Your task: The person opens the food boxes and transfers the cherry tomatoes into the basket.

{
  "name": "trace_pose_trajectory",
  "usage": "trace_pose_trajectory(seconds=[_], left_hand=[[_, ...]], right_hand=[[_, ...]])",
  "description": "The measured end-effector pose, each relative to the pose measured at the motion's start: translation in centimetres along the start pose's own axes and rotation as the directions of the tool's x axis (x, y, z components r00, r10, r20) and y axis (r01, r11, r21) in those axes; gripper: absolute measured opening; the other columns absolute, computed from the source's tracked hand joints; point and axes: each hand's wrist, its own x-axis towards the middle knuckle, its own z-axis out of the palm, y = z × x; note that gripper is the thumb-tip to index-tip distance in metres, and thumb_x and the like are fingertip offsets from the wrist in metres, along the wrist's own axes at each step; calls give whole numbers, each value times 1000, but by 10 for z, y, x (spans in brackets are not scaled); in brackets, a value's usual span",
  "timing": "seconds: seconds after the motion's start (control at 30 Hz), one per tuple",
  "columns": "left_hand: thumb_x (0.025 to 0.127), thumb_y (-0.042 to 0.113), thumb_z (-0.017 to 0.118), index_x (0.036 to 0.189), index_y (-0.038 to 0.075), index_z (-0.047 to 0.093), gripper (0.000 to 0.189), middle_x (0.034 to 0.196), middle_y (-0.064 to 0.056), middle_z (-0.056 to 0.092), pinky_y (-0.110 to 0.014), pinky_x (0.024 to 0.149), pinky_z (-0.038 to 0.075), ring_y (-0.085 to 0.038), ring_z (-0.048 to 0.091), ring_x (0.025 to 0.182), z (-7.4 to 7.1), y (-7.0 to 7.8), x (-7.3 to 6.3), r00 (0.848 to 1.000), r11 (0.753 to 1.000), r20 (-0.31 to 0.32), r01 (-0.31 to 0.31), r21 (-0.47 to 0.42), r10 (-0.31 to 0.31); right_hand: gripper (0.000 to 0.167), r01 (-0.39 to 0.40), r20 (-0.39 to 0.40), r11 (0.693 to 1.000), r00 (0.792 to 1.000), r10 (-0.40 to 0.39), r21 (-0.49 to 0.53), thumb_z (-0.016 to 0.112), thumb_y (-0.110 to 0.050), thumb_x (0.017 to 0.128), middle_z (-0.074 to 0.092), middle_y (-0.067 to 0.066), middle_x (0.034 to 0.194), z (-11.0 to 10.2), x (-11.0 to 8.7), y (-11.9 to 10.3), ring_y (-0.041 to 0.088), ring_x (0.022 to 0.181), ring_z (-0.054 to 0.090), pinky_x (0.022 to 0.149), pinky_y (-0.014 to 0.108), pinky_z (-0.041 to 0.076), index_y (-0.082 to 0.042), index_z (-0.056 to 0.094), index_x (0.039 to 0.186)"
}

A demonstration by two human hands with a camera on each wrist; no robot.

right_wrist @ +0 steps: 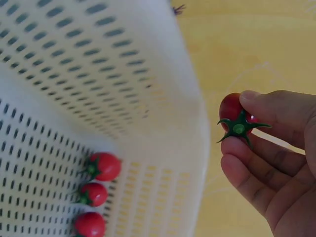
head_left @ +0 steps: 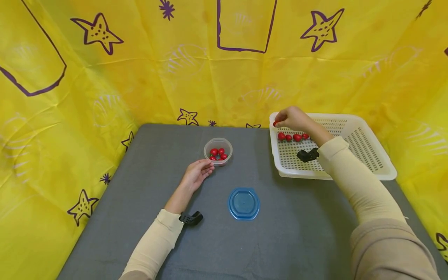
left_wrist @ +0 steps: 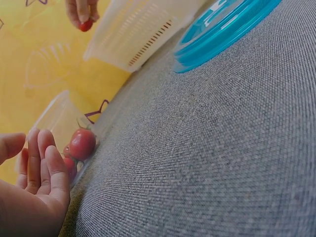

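Between thumb and fingers, my right hand (head_left: 293, 118) pinches a cherry tomato (right_wrist: 231, 109) with a green star-shaped calyx, above the left rim of a white slotted basket (head_left: 360, 146). Several more cherry tomatoes (head_left: 297, 137) lie in a row along the basket's far side. My left hand (head_left: 196, 174) has its fingertips at the near rim of a small clear plastic container (head_left: 229, 144); in the left wrist view its fingers are relaxed, slightly bent. Inside that container sit several red tomatoes (left_wrist: 82, 143) with green stems.
A round blue lid (head_left: 244, 203) lies flat on the grey table (head_left: 210, 237), nearer than the container. Yellow cloth (head_left: 224, 85) with starfish drawings hangs behind and at both sides. Each wrist wears a black camera band (head_left: 191, 218).
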Motion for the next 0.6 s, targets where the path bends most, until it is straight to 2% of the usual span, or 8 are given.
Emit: trace_pose_trajectory(seconds=[0.47,0.6], left_hand=[[98,12,56,95,10,59,5,76,3,70,-21,72,56,-10,67,71,-1,0,-1,1000,1000,3,-10,-8,10],[98,12,57,95,9,60,5,77,3,70,-21,73,56,-10,67,72,0,0,-1,1000,1000,-6,-2,-10,2]], right_hand=[[16,-50,34,997,998,51,-55,70,-6,84,71,20,90,15,6,32,30,85,62,84,46,49,6,69,94],[13,-68,64,994,995,74,-90,70,-7,83,70,17,85,18,9,38,27,77,59,76,40,49,4,69,91]])
